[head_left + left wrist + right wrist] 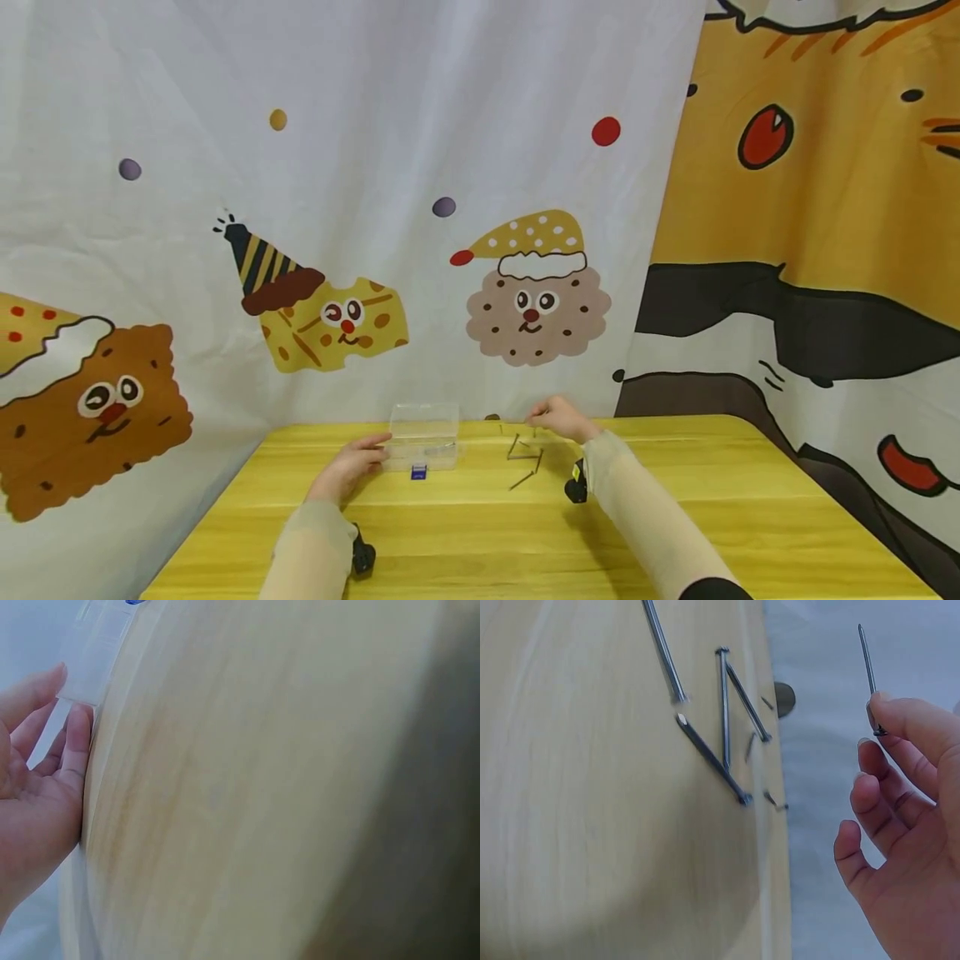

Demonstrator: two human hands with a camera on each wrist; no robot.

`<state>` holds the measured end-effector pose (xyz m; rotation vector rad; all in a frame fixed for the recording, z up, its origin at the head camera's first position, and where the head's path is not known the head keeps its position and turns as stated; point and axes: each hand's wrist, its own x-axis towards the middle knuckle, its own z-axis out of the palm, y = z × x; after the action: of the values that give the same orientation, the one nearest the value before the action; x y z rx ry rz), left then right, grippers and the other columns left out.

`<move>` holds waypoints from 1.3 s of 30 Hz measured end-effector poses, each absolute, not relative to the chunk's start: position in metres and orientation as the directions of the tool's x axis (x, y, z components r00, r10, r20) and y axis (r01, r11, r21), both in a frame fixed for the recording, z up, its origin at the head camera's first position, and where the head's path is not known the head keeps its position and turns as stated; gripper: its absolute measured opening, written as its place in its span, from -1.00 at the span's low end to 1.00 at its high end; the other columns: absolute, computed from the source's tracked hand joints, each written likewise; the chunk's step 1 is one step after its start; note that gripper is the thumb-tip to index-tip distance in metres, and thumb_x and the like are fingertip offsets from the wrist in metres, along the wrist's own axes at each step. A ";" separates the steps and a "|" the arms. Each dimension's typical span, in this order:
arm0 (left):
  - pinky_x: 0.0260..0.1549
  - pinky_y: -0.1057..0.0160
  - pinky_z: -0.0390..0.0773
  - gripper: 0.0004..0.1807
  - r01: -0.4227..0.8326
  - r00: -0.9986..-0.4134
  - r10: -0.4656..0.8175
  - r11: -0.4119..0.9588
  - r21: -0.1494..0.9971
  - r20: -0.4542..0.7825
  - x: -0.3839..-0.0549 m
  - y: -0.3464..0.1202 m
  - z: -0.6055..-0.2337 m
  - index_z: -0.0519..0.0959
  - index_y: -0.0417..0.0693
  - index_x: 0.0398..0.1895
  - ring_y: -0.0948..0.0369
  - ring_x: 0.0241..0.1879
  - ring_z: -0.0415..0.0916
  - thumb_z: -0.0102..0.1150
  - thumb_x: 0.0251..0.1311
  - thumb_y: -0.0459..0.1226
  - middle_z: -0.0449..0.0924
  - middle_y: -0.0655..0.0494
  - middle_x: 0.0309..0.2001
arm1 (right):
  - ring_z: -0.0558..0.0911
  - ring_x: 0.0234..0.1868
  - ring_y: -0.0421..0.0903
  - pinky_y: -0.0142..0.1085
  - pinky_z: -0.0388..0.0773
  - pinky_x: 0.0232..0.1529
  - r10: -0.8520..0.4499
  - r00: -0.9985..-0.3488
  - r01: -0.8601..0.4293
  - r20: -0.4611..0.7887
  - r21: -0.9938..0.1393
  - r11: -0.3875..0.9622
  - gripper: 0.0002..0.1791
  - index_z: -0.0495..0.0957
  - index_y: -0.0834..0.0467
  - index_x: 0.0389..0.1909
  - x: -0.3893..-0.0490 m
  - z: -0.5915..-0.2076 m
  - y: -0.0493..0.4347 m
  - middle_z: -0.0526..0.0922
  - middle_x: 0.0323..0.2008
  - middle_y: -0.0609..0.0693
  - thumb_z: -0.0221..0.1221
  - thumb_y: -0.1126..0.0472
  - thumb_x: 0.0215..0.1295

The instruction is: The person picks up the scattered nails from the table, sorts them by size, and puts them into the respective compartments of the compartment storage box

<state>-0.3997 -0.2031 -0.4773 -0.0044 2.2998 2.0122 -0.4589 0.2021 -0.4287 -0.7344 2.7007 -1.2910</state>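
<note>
A clear plastic box point(420, 457) with a blue latch point(418, 472) stands near the table's back edge, its see-through lid point(425, 421) raised. My left hand point(350, 467) is at the box's left end, its fingertips touching the wall; in the left wrist view the left hand point(45, 761) has its fingers spread around the box's corner point(86, 675). Between thumb and index finger, my right hand point(915, 772) pinches a thin metal nail point(867, 656) by its head end, above the back edge. Several larger nails point(724, 712) lie loose on the table below and left of the right hand point(564, 418).
A few smaller nails point(750, 746) lie by the back edge of the wooden table point(480, 542). Directly behind it hangs a white cloth point(360, 125) printed with cartoon figures. Each wrist carries a small black camera point(576, 483).
</note>
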 end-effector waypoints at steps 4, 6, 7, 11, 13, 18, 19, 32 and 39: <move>-0.16 0.21 0.51 -0.45 -0.058 -0.996 0.055 0.149 0.987 -0.067 -0.398 -0.203 -0.478 0.34 -0.38 0.32 0.07 -0.13 0.41 0.14 0.26 -0.45 0.37 -0.27 0.09 | 0.58 -0.20 0.05 -0.02 0.53 -0.08 -0.460 -0.877 -0.397 0.142 -0.754 0.524 -0.77 0.67 0.40 -0.21 -0.457 -0.432 0.190 0.69 -0.22 0.16 0.19 0.28 0.31; -0.16 0.21 0.51 -0.46 -0.065 -0.996 0.050 0.143 0.988 -0.073 -0.398 -0.203 -0.479 0.35 -0.38 0.32 0.06 -0.13 0.41 0.15 0.25 -0.45 0.38 -0.26 0.08 | 0.61 -0.13 0.05 -0.01 0.53 -0.01 -0.460 -0.877 -0.393 0.135 -0.753 0.528 -0.77 0.67 0.39 -0.17 -0.457 -0.433 0.183 0.69 -0.18 0.14 0.18 0.29 0.33; -0.17 0.22 0.51 -0.46 -0.064 -0.996 0.052 0.144 0.987 -0.072 -0.398 -0.203 -0.479 0.35 -0.38 0.32 0.06 -0.13 0.40 0.14 0.26 -0.45 0.38 -0.26 0.07 | 0.61 -0.12 0.03 -0.03 0.53 -0.01 -0.465 -0.875 -0.399 0.137 -0.749 0.530 -0.77 0.66 0.39 -0.16 -0.457 -0.433 0.179 0.69 -0.17 0.14 0.16 0.30 0.33; -0.18 0.25 0.50 -0.45 -0.068 -0.996 0.049 0.130 0.989 -0.075 -0.400 -0.203 -0.480 0.35 -0.36 0.32 0.06 -0.13 0.39 0.16 0.26 -0.44 0.38 -0.23 0.06 | 0.61 -0.11 0.02 -0.03 0.53 -0.01 -0.471 -0.871 -0.408 0.140 -0.742 0.532 -0.76 0.66 0.40 -0.14 -0.458 -0.430 0.164 0.69 -0.15 0.15 0.14 0.31 0.35; -0.17 0.25 0.51 -0.45 -0.068 -0.996 0.042 0.129 0.989 -0.074 -0.400 -0.203 -0.480 0.37 -0.35 0.31 0.06 -0.12 0.40 0.17 0.25 -0.44 0.40 -0.22 0.05 | 0.62 -0.12 0.00 -0.04 0.54 -0.02 -0.474 -0.870 -0.406 0.136 -0.743 0.532 -0.77 0.67 0.38 -0.15 -0.459 -0.430 0.156 0.69 -0.16 0.12 0.15 0.30 0.35; -0.12 0.19 0.50 -0.45 -0.065 -0.997 0.036 0.121 0.991 -0.070 -0.397 -0.202 -0.478 0.37 -0.36 0.31 0.06 -0.09 0.42 0.18 0.23 -0.45 0.41 -0.24 0.07 | 0.62 -0.17 -0.03 -0.09 0.56 -0.08 -0.476 -0.870 -0.398 0.126 -0.750 0.528 -0.81 0.69 0.34 -0.21 -0.464 -0.432 0.138 0.70 -0.20 0.08 0.20 0.28 0.31; -0.11 0.18 0.50 -0.45 -0.065 -0.997 0.037 0.119 0.991 -0.069 -0.396 -0.201 -0.477 0.36 -0.37 0.31 0.06 -0.09 0.42 0.17 0.24 -0.45 0.41 -0.24 0.07 | 0.62 -0.17 -0.04 -0.10 0.56 -0.08 -0.476 -0.871 -0.398 0.125 -0.749 0.530 -0.81 0.70 0.33 -0.22 -0.464 -0.433 0.134 0.69 -0.19 0.07 0.21 0.28 0.30; 0.02 0.09 0.49 -0.46 -0.054 -0.997 0.050 0.153 0.987 -0.063 -0.401 -0.203 -0.478 0.36 -0.33 0.32 -0.03 0.07 0.39 0.15 0.27 -0.43 0.33 -0.32 0.16 | 0.45 -0.45 -0.22 -0.29 0.47 -0.34 -0.510 -0.845 -0.454 0.162 -0.721 0.524 -0.85 0.70 0.35 -0.32 -0.464 -0.436 0.093 0.70 -0.34 0.06 0.23 0.33 0.26; -0.07 0.14 0.51 -0.47 -0.045 -0.998 0.039 0.146 0.988 -0.051 -0.398 -0.203 -0.477 0.37 -0.37 0.30 0.05 -0.06 0.42 0.16 0.24 -0.45 0.38 -0.29 0.09 | 0.09 -0.71 -0.25 -0.39 0.22 -0.56 -0.510 -0.843 -0.461 0.172 -0.719 0.521 -0.69 0.50 0.27 -0.69 -0.466 -0.443 0.077 0.36 -0.74 -0.12 0.21 0.33 0.25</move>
<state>-0.3982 -0.2029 -0.4773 -0.0063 2.3291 2.0118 -0.4661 0.0770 -0.4428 -0.8584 2.6862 -1.2415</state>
